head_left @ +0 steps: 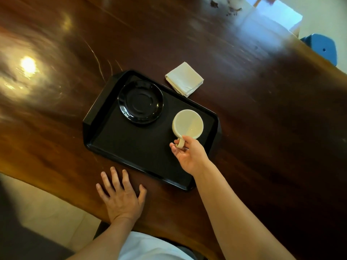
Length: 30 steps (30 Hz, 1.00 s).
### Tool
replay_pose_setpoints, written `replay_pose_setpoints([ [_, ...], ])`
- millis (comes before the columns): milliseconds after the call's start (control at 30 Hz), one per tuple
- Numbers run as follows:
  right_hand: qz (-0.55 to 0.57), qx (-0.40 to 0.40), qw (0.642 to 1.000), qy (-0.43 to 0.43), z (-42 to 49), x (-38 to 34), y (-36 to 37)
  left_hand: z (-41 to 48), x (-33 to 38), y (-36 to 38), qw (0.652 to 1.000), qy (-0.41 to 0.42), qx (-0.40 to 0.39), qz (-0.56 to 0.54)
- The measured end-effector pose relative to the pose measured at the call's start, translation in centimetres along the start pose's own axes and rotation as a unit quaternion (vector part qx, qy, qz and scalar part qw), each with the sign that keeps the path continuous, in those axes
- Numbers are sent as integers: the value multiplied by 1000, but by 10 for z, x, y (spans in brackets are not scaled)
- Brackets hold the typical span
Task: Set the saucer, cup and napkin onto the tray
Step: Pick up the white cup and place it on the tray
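A dark, glossy wooden desk (244,113) fills most of the view, with a bright spot of light mirrored on its left part and a paler patch of reflection toward the far right. On it, near the middle, a black rectangular tray (131,147) is set at a slant, its corners cut off. A blue seat (323,47) is glimpsed past the far right edge of the desk, and a pale floor (47,209) is seen below the near left edge. Part of a white garment (150,248) is visible at the bottom, between the two forearms.

A black saucer (140,102) lies in the far left part of the tray, with nothing on it. A cream cup (187,124) is seen upright over the right part of the tray, well apart from the saucer, its handle turned toward the person; whether its base is touching the tray cannot be told. A folded pale napkin (184,79) lies on the desk just beyond the far long edge of the tray, not on the tray.

The right hand (187,156) is held over the near right part of the tray, and the cup's handle is pinched between its thumb and fingers. The left hand (122,194) is laid flat on the desk just beside the near edge of the tray, palm down, fingers spread, with nothing grasped
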State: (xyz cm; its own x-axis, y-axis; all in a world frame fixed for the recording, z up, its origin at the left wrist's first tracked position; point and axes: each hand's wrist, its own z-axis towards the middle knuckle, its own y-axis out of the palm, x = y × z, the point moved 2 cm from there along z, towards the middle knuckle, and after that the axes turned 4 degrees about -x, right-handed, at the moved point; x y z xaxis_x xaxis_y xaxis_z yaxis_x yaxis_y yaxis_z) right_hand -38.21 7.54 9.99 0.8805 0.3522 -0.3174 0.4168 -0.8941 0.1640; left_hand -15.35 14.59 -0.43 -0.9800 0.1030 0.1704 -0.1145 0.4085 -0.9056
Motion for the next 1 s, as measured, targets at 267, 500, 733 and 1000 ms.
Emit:
replay_pose_setpoints([
  [267,-71,19,997,10,7,-4,2,0,0,-2,1000,-5,-9,-2],
  [500,-234,165,954,-90,7,-32,-33,-1,1,-2,1000,-11,-13,-5],
  [733,-341,208,883,-249,15,-85,-19,-7,0,13,999,-31,-19,-3],
  [1000,-470,180,775,-382,55,-141,59,2,1,1,1000,-27,-3,-12],
])
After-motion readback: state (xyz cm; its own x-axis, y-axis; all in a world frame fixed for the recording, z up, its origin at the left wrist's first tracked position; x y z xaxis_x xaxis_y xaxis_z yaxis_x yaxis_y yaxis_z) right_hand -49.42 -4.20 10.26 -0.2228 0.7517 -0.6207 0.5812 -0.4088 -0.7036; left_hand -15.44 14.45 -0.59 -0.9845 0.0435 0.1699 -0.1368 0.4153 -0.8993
